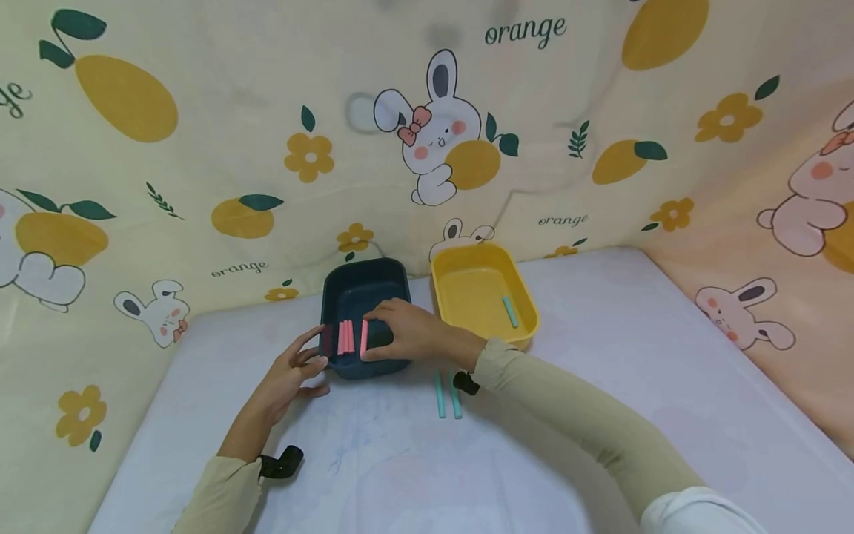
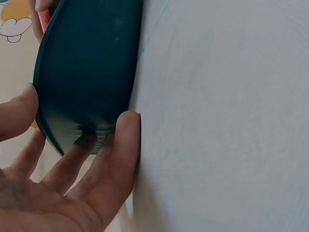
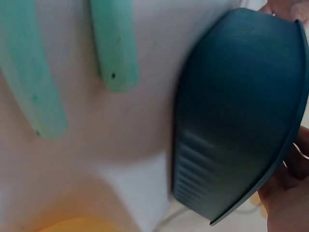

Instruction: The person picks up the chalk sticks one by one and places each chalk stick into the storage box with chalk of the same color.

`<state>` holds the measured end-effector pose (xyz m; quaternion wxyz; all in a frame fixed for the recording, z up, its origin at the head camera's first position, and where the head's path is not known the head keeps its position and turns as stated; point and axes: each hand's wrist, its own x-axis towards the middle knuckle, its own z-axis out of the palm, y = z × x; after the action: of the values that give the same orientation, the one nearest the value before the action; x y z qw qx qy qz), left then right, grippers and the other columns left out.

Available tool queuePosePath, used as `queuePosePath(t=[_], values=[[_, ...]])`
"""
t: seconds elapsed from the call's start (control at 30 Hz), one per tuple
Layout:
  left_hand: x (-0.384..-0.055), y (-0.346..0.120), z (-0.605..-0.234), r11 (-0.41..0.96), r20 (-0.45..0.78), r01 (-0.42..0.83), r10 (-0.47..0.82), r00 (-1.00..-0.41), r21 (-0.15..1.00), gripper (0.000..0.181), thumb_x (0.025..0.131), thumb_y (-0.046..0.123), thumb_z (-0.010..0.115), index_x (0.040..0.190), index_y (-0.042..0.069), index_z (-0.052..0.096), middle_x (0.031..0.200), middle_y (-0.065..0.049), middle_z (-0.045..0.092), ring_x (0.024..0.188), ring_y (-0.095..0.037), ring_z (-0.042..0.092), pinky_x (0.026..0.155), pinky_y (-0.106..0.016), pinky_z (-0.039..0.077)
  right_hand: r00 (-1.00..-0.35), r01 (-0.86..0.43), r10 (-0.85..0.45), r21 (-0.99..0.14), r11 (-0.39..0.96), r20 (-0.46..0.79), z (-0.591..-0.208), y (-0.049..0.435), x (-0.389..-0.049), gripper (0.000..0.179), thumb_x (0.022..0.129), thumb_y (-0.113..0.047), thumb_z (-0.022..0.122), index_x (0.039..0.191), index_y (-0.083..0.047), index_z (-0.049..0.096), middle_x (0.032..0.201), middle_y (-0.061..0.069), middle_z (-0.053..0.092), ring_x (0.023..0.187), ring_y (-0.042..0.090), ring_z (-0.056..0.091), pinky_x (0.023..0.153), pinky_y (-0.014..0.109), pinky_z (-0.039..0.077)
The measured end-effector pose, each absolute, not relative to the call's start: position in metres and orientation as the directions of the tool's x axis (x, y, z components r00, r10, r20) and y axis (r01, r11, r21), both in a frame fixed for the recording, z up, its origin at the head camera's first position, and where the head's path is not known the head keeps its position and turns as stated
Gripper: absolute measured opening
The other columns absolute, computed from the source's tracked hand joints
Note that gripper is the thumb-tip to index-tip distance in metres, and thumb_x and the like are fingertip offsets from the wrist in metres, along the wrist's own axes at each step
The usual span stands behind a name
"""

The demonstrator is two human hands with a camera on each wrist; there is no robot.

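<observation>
A dark teal plastic basket (image 1: 363,282) stands on the table in the head view, with several pink chalk sticks (image 1: 345,337) lying side by side in it. My right hand (image 1: 416,334) reaches in from the right and pinches another pink chalk stick (image 1: 364,340) lengthwise between thumb and fingers, just right of that group. At the basket's left end is my left hand (image 1: 283,382). In the left wrist view, its thumb touches the rim and the loosely extended fingers (image 2: 126,145) rest along the outer wall.
Right of the dark basket stands a yellow basket (image 1: 474,297) holding one green chalk stick (image 1: 510,311). Two more green chalk sticks (image 1: 439,397) lie on the white-covered table (image 1: 373,475), beneath the right forearm. A patterned curtain (image 1: 267,148) hangs behind the baskets.
</observation>
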<state>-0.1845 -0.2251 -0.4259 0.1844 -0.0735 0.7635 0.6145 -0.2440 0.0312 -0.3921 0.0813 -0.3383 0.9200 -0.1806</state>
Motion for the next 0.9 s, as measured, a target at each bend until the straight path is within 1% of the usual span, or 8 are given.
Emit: queuePosePath(t=[0.3,0.5,0.7,0.9], values=[[-0.189,-0.225,-0.422,0.238,-0.363,-0.327,0.127,-0.923,0.915,0.068,0.102,0.014,0.054,0.157,0.037,0.023,0.162,-0.020,0.027,0.137,-0.042,0.040,0.088,-0.042,0.060,-0.748,-0.610,-0.663,-0.377,0.697,-0.016,-0.397,0.031,-0.262,0.081,0.083,-0.070,0.064,0.144,-0.020,0.052,0.145,0.002,0.053,0.131,0.019,0.049,0.111,0.040,0.047],[-0.191,-0.224,-0.422,0.231,-0.366,-0.329,0.137,-0.921,0.916,0.068,0.102,0.014,0.055,0.157,0.037,0.023,0.162,-0.019,0.028,0.137,-0.042,0.041,0.087,-0.041,0.060,-0.742,-0.618,-0.669,-0.351,0.703,-0.032,-0.400,0.029,-0.269,0.079,0.083,-0.068,0.066,0.145,-0.021,0.052,0.145,0.002,0.053,0.132,0.019,0.049,0.113,0.040,0.044],[-0.191,-0.225,-0.424,0.224,-0.374,-0.339,0.140,-0.917,0.914,0.069,0.101,0.014,0.055,0.158,0.036,0.022,0.162,-0.019,0.028,0.138,-0.042,0.040,0.088,-0.041,0.060,-0.718,-0.648,-0.695,-0.325,0.689,-0.043,-0.405,0.021,-0.277,0.079,0.083,-0.067,0.067,0.145,-0.020,0.052,0.144,0.001,0.054,0.130,0.017,0.050,0.113,0.038,0.044],[-0.189,-0.228,-0.425,0.220,-0.376,-0.341,0.141,-0.916,0.914,0.069,0.101,0.015,0.056,0.158,0.037,0.022,0.162,-0.018,0.028,0.139,-0.042,0.039,0.089,-0.042,0.060,-0.700,-0.670,-0.713,-0.298,0.680,-0.054,-0.408,0.010,-0.285,0.078,0.083,-0.066,0.066,0.144,-0.019,0.053,0.144,0.002,0.054,0.131,0.018,0.050,0.113,0.038,0.044]])
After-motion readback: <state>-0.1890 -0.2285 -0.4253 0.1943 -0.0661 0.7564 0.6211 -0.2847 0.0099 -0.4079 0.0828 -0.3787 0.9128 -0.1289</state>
